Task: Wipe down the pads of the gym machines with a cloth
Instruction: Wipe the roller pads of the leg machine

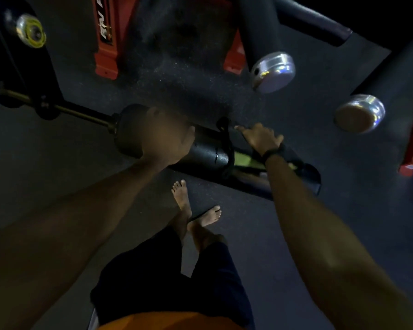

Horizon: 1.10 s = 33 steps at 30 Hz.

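This place is a gym. The floor (284,234) is dark speckled rubber matting, the kind that lies under training machines. Red steel frame legs (106,39) of a machine stand on it, one with white lettering. Black cylindrical roller pads (208,151) sit on metal bars, and two more foam rollers have shiny metal end caps (273,71). The light is dim, and the person stands barefoot.

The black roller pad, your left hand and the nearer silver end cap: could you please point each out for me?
black roller pad (206,152), head view, bare top of the cylinder between the hands
left hand (163,136), head view, back of the hand resting on the pad
silver end cap (273,71), head view, its round face
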Available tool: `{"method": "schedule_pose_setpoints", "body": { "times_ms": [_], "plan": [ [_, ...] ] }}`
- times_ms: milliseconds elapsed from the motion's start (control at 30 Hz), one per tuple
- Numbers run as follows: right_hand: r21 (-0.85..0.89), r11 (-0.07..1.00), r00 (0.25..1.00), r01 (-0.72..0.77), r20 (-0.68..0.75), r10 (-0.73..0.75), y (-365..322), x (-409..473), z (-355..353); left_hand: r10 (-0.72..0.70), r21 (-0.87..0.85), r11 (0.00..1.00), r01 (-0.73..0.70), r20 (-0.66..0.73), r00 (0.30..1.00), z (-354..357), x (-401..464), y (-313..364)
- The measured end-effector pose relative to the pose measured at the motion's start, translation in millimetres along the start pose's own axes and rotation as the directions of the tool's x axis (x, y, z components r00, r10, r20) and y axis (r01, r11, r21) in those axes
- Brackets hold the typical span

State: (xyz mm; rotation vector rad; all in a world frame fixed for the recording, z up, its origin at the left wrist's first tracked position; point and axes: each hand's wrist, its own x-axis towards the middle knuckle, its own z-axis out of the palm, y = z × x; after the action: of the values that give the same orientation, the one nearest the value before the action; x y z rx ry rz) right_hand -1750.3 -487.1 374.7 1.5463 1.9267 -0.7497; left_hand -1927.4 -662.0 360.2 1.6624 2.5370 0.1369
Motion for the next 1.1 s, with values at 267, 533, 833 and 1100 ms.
{"method": "schedule_pose_setpoints", "body": {
  "times_ms": [267,533,833,1100],
  "plan": [
    [-0.055,0.995,0.849,0.08,-0.519,-0.097,6,-53,40,0.006,-0.044,0.999,-0.012,-0.121,0.993,7,-10,-3],
    [-0.083,0.996,0.825,0.044,-0.559,-0.083,-1,-52,39,0.017,-0.044,0.999,-0.025,-0.163,0.987,9,-11,-5],
    [0.03,0.999,0.988,0.041,-0.151,-0.036,-6,-1,9,0.006,-0.048,0.999,-0.013,-0.133,0.991,6,-18,-4],
    [-0.008,0.992,0.612,0.122,-0.786,-0.082,10,-83,79,-0.001,0.008,1.0,0.001,0.065,0.998,-17,19,-14]
  ]
}}
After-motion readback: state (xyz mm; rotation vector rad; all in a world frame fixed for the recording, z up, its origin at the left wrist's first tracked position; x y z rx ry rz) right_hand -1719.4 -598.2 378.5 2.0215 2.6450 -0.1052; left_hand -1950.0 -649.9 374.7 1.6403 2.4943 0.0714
